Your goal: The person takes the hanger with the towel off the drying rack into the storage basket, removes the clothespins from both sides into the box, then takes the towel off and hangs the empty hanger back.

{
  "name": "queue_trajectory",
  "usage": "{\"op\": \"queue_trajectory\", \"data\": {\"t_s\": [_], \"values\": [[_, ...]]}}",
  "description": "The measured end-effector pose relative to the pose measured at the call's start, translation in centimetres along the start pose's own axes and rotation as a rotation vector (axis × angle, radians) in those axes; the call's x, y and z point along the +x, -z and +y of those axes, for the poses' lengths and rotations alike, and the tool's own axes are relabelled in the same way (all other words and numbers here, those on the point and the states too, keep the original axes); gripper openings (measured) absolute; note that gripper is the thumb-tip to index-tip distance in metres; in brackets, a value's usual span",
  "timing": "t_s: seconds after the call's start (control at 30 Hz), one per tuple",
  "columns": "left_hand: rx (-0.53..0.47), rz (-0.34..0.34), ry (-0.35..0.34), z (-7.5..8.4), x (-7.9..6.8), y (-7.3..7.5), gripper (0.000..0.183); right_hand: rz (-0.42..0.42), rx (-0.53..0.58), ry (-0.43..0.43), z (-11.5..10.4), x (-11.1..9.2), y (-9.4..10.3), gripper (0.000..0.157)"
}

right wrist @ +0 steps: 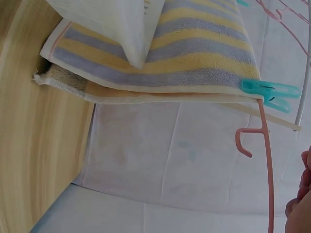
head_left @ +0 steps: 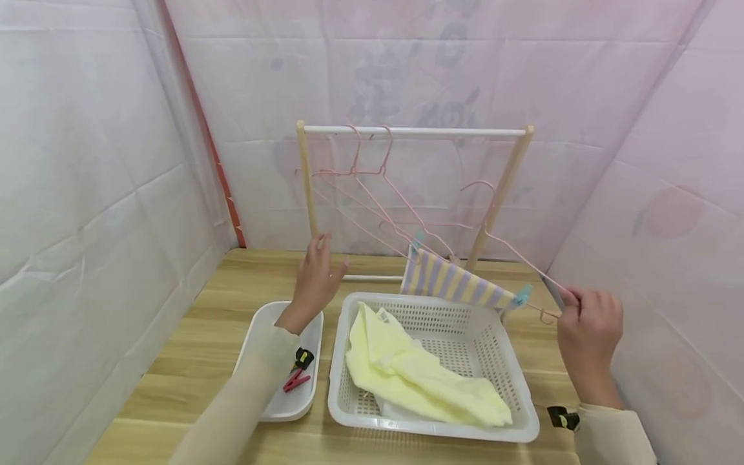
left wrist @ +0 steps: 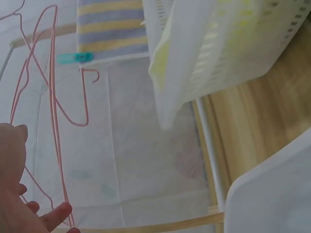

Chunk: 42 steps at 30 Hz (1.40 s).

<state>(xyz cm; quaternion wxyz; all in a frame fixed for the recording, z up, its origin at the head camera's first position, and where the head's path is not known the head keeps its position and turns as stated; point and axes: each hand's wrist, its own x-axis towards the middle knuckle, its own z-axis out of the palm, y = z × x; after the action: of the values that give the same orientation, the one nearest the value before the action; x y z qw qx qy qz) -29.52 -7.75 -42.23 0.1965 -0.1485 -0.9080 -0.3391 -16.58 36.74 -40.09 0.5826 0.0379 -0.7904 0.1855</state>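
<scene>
At its lower corner, my right hand (head_left: 591, 329) grips a pink hanger (head_left: 526, 259), which tilts down to the right with its hook off the rail. Over the hanger's bottom bar hangs a yellow-and-purple striped towel (head_left: 453, 279), clipped by a teal clothespin (head_left: 522, 295) at the right and another teal clothespin (head_left: 417, 241) at the left. My left hand (head_left: 316, 274) is beside the left post of the wooden drying rack (head_left: 305, 184), fingers loosely spread and holding nothing. Two pink hangers (head_left: 401, 187) hang from the rack's white rail.
Before the rack stands a white perforated basket (head_left: 433, 434) with a crumpled yellow cloth (head_left: 407, 368) in it. To its left, a white tray (head_left: 279, 413) holds a red clothespin (head_left: 296, 381), partly under my left forearm. Pale sheets enclose the wooden table (head_left: 192, 361).
</scene>
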Motion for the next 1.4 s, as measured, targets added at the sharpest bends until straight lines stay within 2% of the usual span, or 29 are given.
{"op": "queue_trajectory", "data": {"t_s": [0.13, 0.37, 0.6, 0.7, 1.13, 1.27, 1.4], "values": [[0.01, -0.026, -0.024, 0.3, -1.0, -0.7, 0.079, 0.005, 0.007, 0.024, 0.3, -0.4, 0.1, 0.016], [0.032, -0.071, -0.052, 1.1, -1.5, -1.0, 0.083, -0.027, 0.004, 0.023, 0.5, -1.3, 0.6, 0.017], [0.02, -0.079, -0.077, 1.9, -1.7, -1.0, 0.082, -0.048, -0.007, 0.026, 1.1, -2.5, 1.1, 0.019], [0.02, -0.081, -0.081, 2.0, -1.8, -1.1, 0.082, -0.083, -0.011, 0.004, 1.2, -3.1, 1.4, 0.018], [-0.004, -0.095, -0.083, 2.6, -2.6, -1.3, 0.074, -0.098, 0.049, -0.001, 1.2, -4.9, 2.4, 0.008], [0.012, -0.079, -0.111, 2.7, -3.0, -1.6, 0.07, -0.089, 0.069, 0.007, 1.3, -5.4, 2.6, 0.007], [0.044, -0.055, -0.181, 2.8, -3.7, -2.1, 0.057, -0.079, 0.083, 0.005, 1.4, -5.7, 2.9, 0.007]]}}
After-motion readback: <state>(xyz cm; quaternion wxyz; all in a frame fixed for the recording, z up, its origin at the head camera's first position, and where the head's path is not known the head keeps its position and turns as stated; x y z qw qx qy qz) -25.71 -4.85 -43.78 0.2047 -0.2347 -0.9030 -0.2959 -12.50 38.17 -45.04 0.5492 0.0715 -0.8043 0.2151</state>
